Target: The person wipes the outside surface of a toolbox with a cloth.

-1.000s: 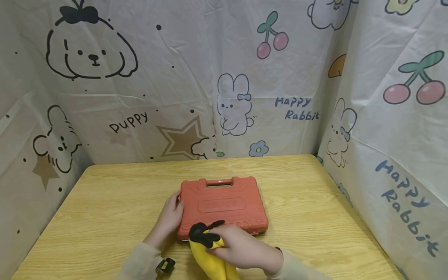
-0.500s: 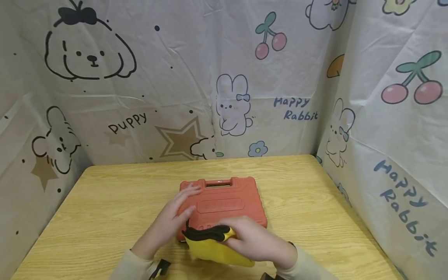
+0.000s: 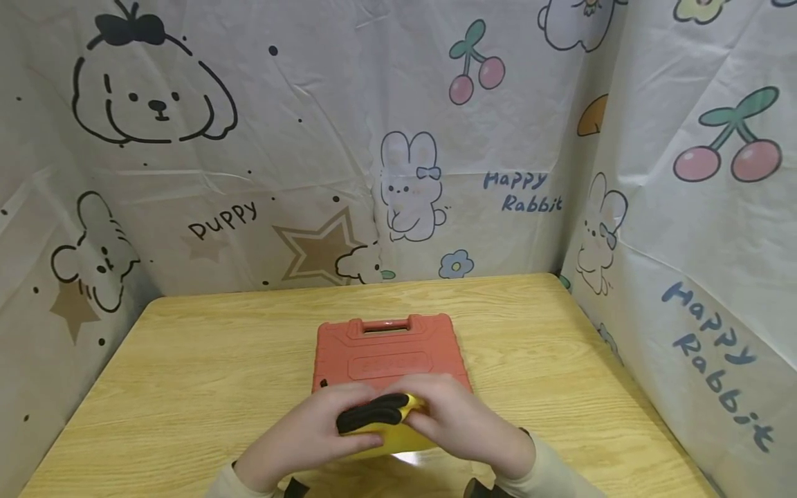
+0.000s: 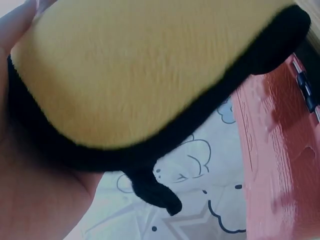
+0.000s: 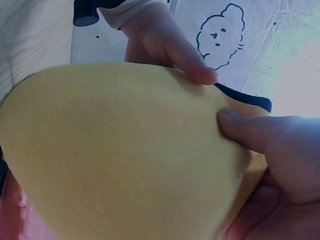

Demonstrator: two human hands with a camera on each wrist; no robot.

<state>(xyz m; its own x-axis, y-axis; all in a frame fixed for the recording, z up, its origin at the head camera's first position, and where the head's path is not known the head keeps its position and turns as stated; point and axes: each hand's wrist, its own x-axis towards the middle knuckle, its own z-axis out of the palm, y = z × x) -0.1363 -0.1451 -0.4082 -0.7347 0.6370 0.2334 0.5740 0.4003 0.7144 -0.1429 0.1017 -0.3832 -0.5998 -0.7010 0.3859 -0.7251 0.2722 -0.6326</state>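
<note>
head | left hand (image 3: pixel 311 430), right hand (image 3: pixel 459 423): fingers clamped on yellow cloth (image 3: pixel 398 440) | red case (image 3: pixel 389 353) beyond

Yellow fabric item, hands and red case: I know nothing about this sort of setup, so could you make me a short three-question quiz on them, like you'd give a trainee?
1. Which colour runs along the edge of the yellow fabric item? A) green B) black C) white
2. True or false: the left hand and the right hand both hold it.
3. Fill in, near or far: the handle of the red case is on the side ____ from or to the person.

Key: 1 B; 2 true; 3 far.
</note>
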